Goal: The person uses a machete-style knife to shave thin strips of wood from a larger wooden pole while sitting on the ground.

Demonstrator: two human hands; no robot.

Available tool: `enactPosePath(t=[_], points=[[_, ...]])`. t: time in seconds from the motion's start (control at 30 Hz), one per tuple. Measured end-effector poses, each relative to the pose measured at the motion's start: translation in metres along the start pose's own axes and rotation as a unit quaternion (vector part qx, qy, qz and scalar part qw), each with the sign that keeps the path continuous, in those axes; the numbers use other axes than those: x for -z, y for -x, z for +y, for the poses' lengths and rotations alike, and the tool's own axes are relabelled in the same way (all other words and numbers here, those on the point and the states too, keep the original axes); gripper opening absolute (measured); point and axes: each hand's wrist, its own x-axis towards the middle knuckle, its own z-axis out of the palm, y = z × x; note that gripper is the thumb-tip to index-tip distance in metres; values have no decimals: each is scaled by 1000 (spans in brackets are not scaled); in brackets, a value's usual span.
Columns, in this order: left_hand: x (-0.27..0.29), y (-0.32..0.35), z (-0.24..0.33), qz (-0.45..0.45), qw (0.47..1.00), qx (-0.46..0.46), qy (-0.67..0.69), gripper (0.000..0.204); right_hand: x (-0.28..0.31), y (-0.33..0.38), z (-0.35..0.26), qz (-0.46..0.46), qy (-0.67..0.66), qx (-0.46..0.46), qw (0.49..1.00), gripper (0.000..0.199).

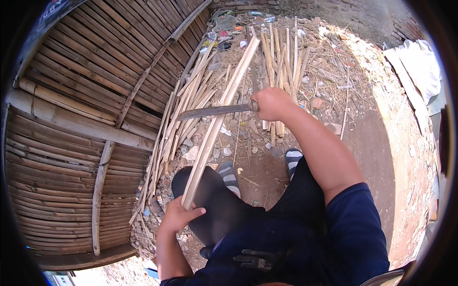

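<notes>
So the long bamboo strip [217, 119] runs diagonally up the middle here, near end pinned in the left hand [179, 214] just above the left knee, far end poking out over the pile of split bamboo sticks [281, 62] on the ground. Left hand is wrapped around the strip's bottom end, fingers curled over it, thumb side toward the body. The right hand [272, 103] is clenched tight on the handle of a big knife [214, 111], and the blade lies flat-ish and sideways, pointing to the person's left, crossing the strip about halfway up its length; can't tell if the edge is actually biting into the bamboo or just resting against it. Right arm is stretched out forward, elbow nearly straight, dark blue sleeve ending just past the elbow; left forearm comes up short from the bottom edge, wrist bent. Room-wise: a woven bamboo wall [81, 119] boxes in the whole left side, with more loose strips leaning along its base just beside the working strip, so that side is cramped. To the right there's bare dirt ground [372, 157], pretty open. The feet in striped sandals [229, 176] sit right under the strip, between the hands
</notes>
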Motion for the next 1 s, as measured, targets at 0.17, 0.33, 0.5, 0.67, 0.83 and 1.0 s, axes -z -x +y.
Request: enactPosePath(t=[0.17, 0.33, 0.5, 0.67, 0.83, 1.0], points=[[11, -3, -4, -39, 998, 19, 45, 35, -5, -9, 6, 59, -30, 21, 998, 26], [4, -5, -9, -32, 997, -1, 74, 33, 9, 10, -34, 26, 10, 118, 993, 21], [6, 0, -13, -30, 998, -2, 58, 32, 4, 18, -63, 27, 54, 222, 973, 12], [3, 0, -11, -5, 999, -8, 50, 33, -3, -26, 72, 205, -123, -114, 964, 32], [7, 2, -11, -32, 998, -4, 49, 32, 28, -11, 52, 77, -145, -139, 976, 40], [6, -2, -6, -38, 997, 8, 70, 31, 21, 4, 25, 74, -96, -38, 992, 35]])
